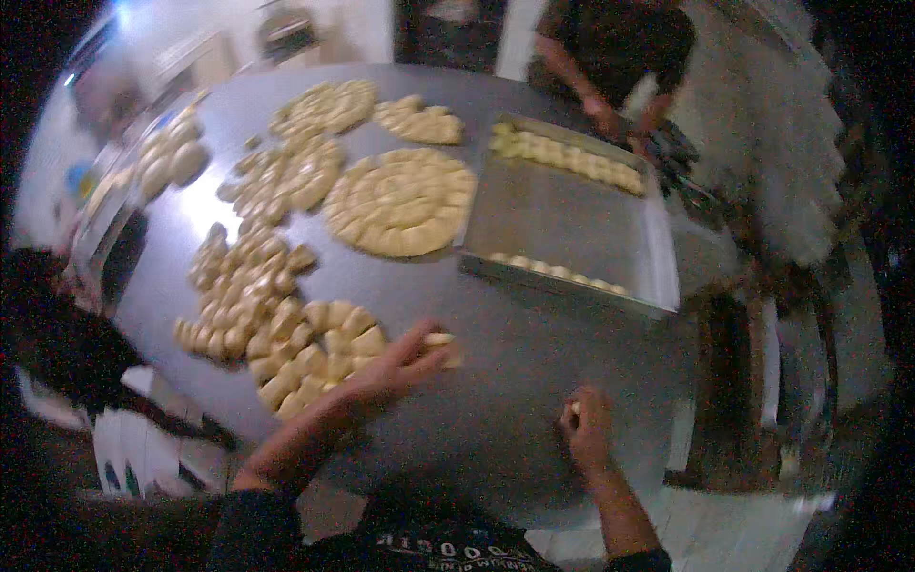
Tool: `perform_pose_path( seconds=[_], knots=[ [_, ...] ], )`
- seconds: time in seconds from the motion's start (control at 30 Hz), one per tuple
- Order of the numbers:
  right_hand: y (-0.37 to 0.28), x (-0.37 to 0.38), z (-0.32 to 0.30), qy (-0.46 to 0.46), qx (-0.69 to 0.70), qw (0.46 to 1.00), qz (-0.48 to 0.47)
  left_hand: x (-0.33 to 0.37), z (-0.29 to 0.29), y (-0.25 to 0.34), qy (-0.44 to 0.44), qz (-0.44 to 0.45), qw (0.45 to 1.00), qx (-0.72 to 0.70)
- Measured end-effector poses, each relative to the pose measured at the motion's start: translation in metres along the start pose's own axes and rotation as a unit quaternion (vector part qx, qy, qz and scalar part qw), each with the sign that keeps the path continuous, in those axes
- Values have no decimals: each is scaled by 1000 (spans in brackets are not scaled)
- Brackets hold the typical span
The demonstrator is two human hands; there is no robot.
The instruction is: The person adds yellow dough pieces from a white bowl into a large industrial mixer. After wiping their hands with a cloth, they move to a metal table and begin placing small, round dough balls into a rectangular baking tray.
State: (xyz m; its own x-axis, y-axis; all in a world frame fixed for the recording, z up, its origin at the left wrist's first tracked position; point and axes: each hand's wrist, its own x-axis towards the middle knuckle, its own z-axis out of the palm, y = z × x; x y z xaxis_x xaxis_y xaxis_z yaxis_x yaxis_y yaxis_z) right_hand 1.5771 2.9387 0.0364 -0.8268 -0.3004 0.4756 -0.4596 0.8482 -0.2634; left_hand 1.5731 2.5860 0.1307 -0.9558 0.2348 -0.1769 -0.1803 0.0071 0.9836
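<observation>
My left hand is closed on a pale piece of dough just above the steel table. Beside that hand, to its left, lies a cluster of cut dough pieces. Farther right, my right hand is curled close to the tabletop, and a small pale bit of dough shows between its thumb and fingers. Most of that bit is hidden by the fingers. Ahead of both hands sits a large metal tray with one row of dough pieces along its far side and another along its near side.
A big round of scored dough lies left of the tray, with more cut dough behind it. Rounded dough balls rest at the far left edge. Across the table, another person has hands near the tray's far right corner.
</observation>
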Motion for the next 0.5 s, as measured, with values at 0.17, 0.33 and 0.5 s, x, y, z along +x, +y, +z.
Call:
perform_pose_path(
  seconds=[0.17,0.33,0.5],
  knots=[
    [17,49,-3,-36,-21,986,162,9,16,15,30,11,993,110],
    [32,-1,-48,-73,35,988,128,-8,-10,11,148,-63,983,91],
    [107,129,-79,4,343,900,270,-15,2,38,174,-51,983,42]
  ],
)
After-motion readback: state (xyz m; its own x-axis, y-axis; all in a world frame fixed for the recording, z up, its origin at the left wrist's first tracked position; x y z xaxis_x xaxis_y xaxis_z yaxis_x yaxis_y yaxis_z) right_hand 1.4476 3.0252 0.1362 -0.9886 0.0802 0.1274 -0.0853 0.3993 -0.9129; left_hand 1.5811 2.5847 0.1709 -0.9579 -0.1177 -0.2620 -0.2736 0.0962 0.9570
